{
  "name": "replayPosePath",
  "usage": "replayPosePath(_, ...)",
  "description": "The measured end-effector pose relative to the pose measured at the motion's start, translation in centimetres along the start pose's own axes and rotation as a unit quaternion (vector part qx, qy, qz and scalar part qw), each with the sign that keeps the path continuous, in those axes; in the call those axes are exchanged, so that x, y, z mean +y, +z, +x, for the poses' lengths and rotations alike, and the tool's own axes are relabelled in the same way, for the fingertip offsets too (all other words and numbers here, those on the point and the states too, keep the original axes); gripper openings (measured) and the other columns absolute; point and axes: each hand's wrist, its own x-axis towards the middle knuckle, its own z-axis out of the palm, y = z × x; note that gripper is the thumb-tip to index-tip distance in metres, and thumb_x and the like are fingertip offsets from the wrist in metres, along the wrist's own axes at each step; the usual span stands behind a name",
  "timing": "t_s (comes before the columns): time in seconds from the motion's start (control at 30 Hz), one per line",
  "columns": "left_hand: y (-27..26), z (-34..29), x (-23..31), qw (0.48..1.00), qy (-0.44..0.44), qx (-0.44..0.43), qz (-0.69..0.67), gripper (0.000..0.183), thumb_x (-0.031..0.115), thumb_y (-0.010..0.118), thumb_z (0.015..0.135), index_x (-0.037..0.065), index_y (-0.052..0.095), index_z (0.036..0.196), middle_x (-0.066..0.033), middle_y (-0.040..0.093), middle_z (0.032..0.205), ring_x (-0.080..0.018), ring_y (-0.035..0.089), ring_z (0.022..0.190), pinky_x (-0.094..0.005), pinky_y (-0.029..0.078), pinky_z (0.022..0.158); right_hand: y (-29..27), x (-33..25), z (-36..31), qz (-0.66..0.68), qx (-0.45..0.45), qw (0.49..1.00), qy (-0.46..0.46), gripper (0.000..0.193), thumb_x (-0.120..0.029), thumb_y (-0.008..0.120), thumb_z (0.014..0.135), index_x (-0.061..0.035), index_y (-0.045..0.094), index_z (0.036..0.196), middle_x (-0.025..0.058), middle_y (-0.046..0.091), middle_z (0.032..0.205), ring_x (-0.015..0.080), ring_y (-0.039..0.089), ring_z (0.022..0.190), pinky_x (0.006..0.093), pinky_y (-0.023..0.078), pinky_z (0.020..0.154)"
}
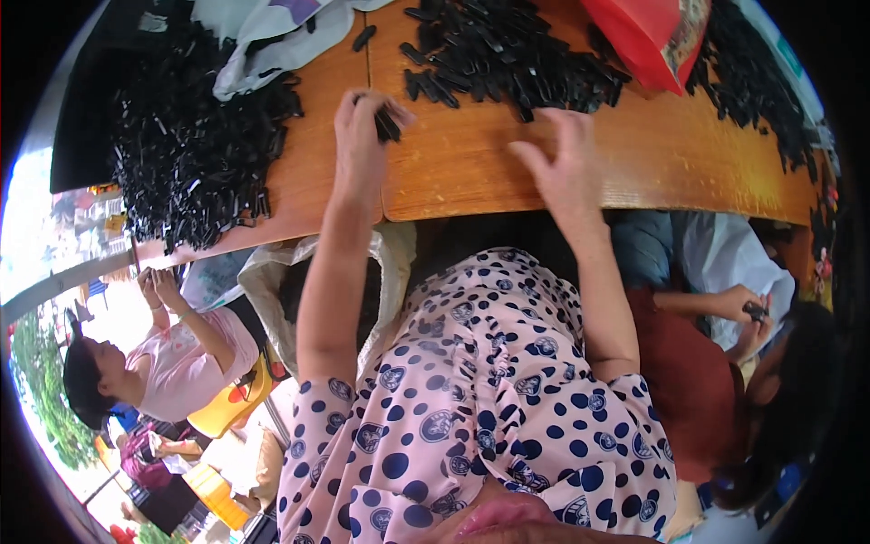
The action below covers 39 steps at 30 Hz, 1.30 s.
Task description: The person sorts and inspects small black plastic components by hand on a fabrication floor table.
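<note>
My left hand [359,127] is raised over the near part of the wooden table [462,172], its fingers closed around a small black elongated piece [389,125]; whether it holds more than one is hidden. To its right, my right hand [566,163] has thumb and fingers spread, with nothing visible between them. Just beyond the fingers of my right hand lies a loose heap of similar black pieces [507,54], and a single black piece [364,37] sits apart near the seam of the table. Their exact kind is too small to tell.
Large black heaps [195,145] [748,72] cover the table's left and right. A white plastic bag [272,54] and a red bag [648,41] rest at the far side. An open sack [390,263] hangs below the edge. One person [195,349] works at left, another [684,372] at right.
</note>
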Motion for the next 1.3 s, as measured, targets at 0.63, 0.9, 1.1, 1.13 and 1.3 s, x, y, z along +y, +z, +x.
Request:
replayPosePath(0.63,-1.9,15.2,-2.8,0.810,0.209,-0.033,0.547,0.036,0.041,0.064,0.083,0.010,0.065,0.102,-0.0131,0.066,0.101,-0.0327,0.062,0.097,-0.0408,0.048,0.082,1.9,3.7,0.1,0.060,-0.014,0.998,0.011,0.020,-0.009,0.065,0.084,0.0011,0.058,0.100,0.0163,0.059,0.089,0.0339,0.060,0.073,0.0373,0.048,0.064)
replayPosePath(0.9,-11.8,23.4,-0.1,0.686,0.132,0.214,0.683,0.040,0.029,0.059,0.083,0.009,0.060,0.118,-0.0228,0.061,0.111,-0.0401,0.059,0.103,-0.0463,0.047,0.088,2.3,4.0,0.2,0.080,0.004,0.996,0.048,0.022,-0.005,0.055,0.089,0.0007,0.057,0.111,0.0190,0.064,0.094,0.0328,0.063,0.081,0.0360,0.050,0.069)
replayPosePath(1.1,-11.8,25.9,1.5,0.687,0.053,0.187,0.701,0.031,0.026,0.057,0.084,0.005,0.061,0.106,-0.0237,0.065,0.102,-0.0410,0.061,0.099,-0.0488,0.048,0.086,2.7,4.1,-0.2,0.106,0.007,0.993,0.052,0.024,-0.002,0.057,0.086,0.0023,0.057,0.110,0.0192,0.063,0.091,0.0311,0.063,0.073,0.0344,0.050,0.064)
replayPosePath(1.13,-11.6,25.6,1.6,0.676,0.057,0.146,0.720,0.031,0.024,0.057,0.083,0.004,0.060,0.107,-0.0240,0.065,0.103,-0.0413,0.061,0.100,-0.0490,0.048,0.086,2.8,4.1,-0.3,0.099,0.020,0.994,0.041,0.024,-0.002,0.058,0.086,0.0021,0.057,0.110,0.0190,0.063,0.090,0.0304,0.063,0.074,0.0339,0.050,0.064)
replayPosePath(1.3,-12.7,20.7,0.3,0.654,0.171,0.072,0.734,0.032,0.022,0.065,0.080,0.000,0.055,0.100,-0.0214,0.066,0.090,-0.0340,0.066,0.081,-0.0427,0.052,0.069,3.2,4.4,-0.3,0.119,-0.003,0.993,0.005,0.023,-0.004,0.054,0.093,0.0004,0.054,0.115,0.0073,0.060,0.086,0.0117,0.053,0.066,0.0243,0.045,0.061)
